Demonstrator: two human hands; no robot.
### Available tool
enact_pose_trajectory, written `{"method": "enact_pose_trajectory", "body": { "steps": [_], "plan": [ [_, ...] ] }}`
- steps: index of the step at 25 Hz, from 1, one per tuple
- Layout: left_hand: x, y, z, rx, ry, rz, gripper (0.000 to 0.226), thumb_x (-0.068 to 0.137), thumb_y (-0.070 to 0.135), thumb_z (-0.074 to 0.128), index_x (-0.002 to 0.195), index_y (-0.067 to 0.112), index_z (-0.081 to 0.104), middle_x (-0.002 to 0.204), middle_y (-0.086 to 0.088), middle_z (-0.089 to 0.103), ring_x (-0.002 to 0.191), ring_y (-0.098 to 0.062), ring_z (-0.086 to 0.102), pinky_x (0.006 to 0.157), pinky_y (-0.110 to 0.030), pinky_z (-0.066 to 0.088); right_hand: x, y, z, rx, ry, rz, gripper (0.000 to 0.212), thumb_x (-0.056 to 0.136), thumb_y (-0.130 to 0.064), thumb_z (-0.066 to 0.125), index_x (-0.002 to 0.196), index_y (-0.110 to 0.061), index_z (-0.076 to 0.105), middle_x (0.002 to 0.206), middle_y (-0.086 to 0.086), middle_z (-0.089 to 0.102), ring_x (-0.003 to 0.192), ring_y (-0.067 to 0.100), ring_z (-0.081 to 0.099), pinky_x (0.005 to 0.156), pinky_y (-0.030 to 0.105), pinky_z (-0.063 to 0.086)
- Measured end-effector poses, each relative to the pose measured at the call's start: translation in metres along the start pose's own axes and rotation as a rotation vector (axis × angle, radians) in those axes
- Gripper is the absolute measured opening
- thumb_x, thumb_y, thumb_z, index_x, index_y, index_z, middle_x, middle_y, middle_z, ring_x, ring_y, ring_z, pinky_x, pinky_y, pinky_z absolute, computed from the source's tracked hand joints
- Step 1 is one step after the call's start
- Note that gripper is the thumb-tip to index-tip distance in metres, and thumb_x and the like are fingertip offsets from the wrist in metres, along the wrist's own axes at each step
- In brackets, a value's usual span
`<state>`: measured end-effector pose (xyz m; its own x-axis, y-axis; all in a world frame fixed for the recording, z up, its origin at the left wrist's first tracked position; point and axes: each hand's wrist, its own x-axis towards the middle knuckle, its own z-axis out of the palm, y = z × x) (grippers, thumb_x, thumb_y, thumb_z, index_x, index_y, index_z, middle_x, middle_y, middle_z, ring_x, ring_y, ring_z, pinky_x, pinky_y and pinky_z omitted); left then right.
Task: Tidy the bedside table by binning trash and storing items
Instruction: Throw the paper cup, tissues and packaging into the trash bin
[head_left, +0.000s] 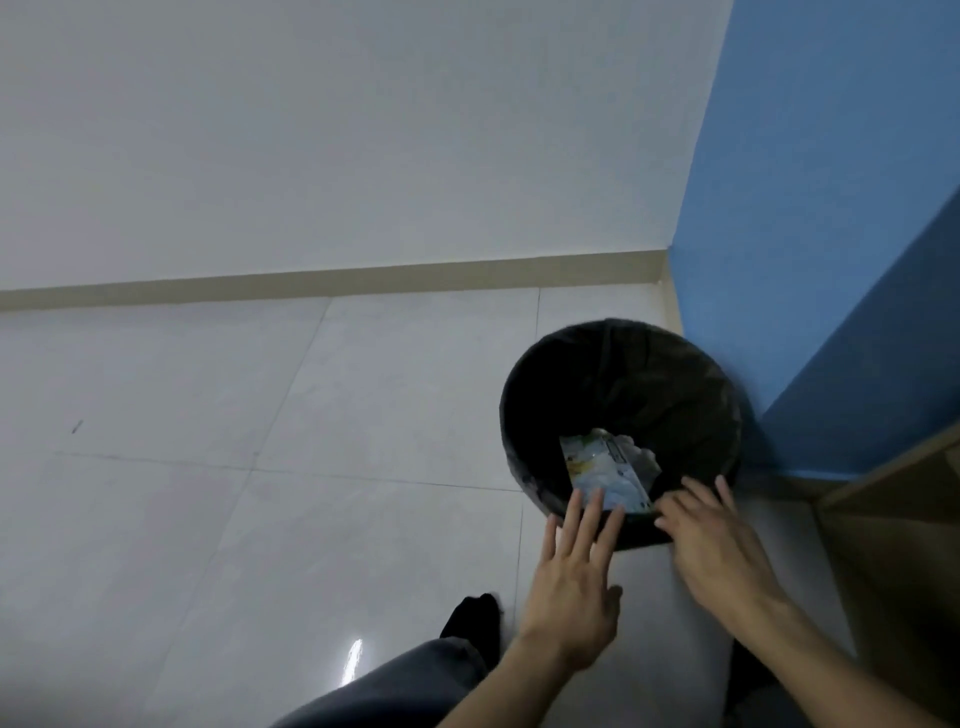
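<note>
— How does the trash look?
— It is a flat packet (605, 467), pale with yellow and blue print, crumpled at the right edge. It lies inside the black bin (511, 395), near the front wall.
— And the hands?
— Your left hand (571, 587) has straight, spread fingers reaching over the packet's lower edge. Your right hand (717, 545) is relaxed at the rim, just beside it. Neither holds anything.

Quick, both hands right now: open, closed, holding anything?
Left hand: open, fingers straight, holding nothing.
Right hand: open, holding nothing, over the near rim of the bin.
</note>
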<state>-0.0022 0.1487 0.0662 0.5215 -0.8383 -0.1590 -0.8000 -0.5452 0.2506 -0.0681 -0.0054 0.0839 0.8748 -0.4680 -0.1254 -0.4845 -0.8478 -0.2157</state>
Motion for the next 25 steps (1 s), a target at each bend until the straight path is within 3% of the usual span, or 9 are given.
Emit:
{"method": "enact_pose_trajectory", "body": {
  "steps": [2,6,9,11,14,16,19,22,25],
  "plan": [
    [0.035,-0.013,-0.008,-0.059,-0.086,0.004,0.081,0.093,0.029,0.045,0.146,0.029,-0.017,0.153,0.005,-0.033,0.129,-0.006,-0.046,0.114,-0.044,-0.02,0.035,0.005,0.003,-0.002,0.012,-0.004,0.027,0.088,-0.01,0.048,0.111,-0.009,0.062,0.123,0.012,0.062,0.133,0.029,0.037,0.115,0.047,0.01],
    [0.104,-0.036,-0.022,0.026,-0.043,-0.023,0.093,0.084,0.014,0.052,0.149,0.024,-0.013,0.156,0.001,-0.028,0.14,-0.019,-0.033,0.115,-0.042,-0.012,0.104,0.012,0.003,-0.083,0.074,-0.02,0.034,0.091,-0.013,0.041,0.124,-0.011,0.051,0.144,0.01,0.042,0.142,0.03,0.014,0.115,0.049,0.008],
    [0.135,-0.043,-0.036,0.088,-0.121,-0.048,0.092,0.083,0.014,0.05,0.15,0.021,-0.012,0.156,-0.003,-0.028,0.142,-0.023,-0.029,0.116,-0.046,-0.01,0.13,0.007,-0.002,-0.136,-0.014,0.051,0.048,0.096,-0.024,0.034,0.142,-0.014,0.024,0.157,0.009,0.01,0.143,0.031,-0.004,0.115,0.05,0.009],
    [0.141,-0.038,-0.049,0.093,-0.148,-0.062,0.088,0.084,0.013,0.048,0.15,0.019,-0.01,0.156,-0.005,-0.027,0.142,-0.025,-0.029,0.117,-0.047,-0.008,0.129,0.002,-0.009,-0.087,-0.045,0.076,0.056,0.096,-0.028,0.034,0.146,-0.017,0.011,0.158,0.008,0.0,0.144,0.029,-0.007,0.116,0.049,0.011],
    [0.128,-0.021,-0.072,-0.069,-0.101,-0.072,0.081,0.084,0.004,0.047,0.152,0.017,0.003,0.16,-0.005,-0.015,0.145,-0.024,-0.022,0.119,-0.043,-0.003,0.1,-0.004,-0.031,0.079,-0.069,0.06,0.055,0.093,-0.02,0.042,0.144,-0.019,0.02,0.156,0.005,0.013,0.143,0.025,0.01,0.115,0.041,0.02],
    [0.109,-0.003,-0.087,-0.295,0.012,-0.103,0.07,0.082,-0.003,0.046,0.147,0.015,0.027,0.161,-0.004,0.007,0.148,-0.022,-0.006,0.12,-0.038,0.008,0.067,-0.003,-0.052,0.249,-0.077,0.099,0.047,0.093,-0.018,0.044,0.139,-0.018,0.034,0.151,0.004,0.029,0.136,0.021,0.028,0.109,0.032,0.027],
    [0.077,0.039,-0.107,-0.478,0.188,-0.094,0.057,0.077,-0.01,0.044,0.127,0.012,0.055,0.15,-0.002,0.037,0.144,-0.017,0.02,0.119,-0.031,0.02,-0.002,0.016,-0.092,0.313,0.023,0.182,0.044,0.091,-0.015,0.047,0.135,-0.016,0.042,0.143,0.005,0.041,0.127,0.02,0.039,0.103,0.026,0.031],
    [0.045,0.099,-0.117,-0.537,0.24,0.028,0.049,0.074,-0.01,0.045,0.115,0.012,0.061,0.14,-0.001,0.047,0.134,-0.01,0.031,0.114,-0.025,0.027,-0.083,0.056,-0.132,0.326,0.235,0.333,0.042,0.084,-0.004,0.055,0.126,-0.008,0.052,0.136,0.013,0.05,0.124,0.028,0.046,0.104,0.028,0.03],
    [0.019,0.169,-0.113,-0.636,0.113,0.081,0.045,0.08,-0.007,0.045,0.116,0.016,0.059,0.138,0.002,0.047,0.132,-0.012,0.037,0.106,-0.015,0.025,-0.164,0.092,-0.166,0.248,0.479,0.422,0.035,0.078,-0.003,0.052,0.112,-0.001,0.062,0.116,0.02,0.063,0.108,0.028,0.056,0.092,0.026,0.038]
  ]
}}
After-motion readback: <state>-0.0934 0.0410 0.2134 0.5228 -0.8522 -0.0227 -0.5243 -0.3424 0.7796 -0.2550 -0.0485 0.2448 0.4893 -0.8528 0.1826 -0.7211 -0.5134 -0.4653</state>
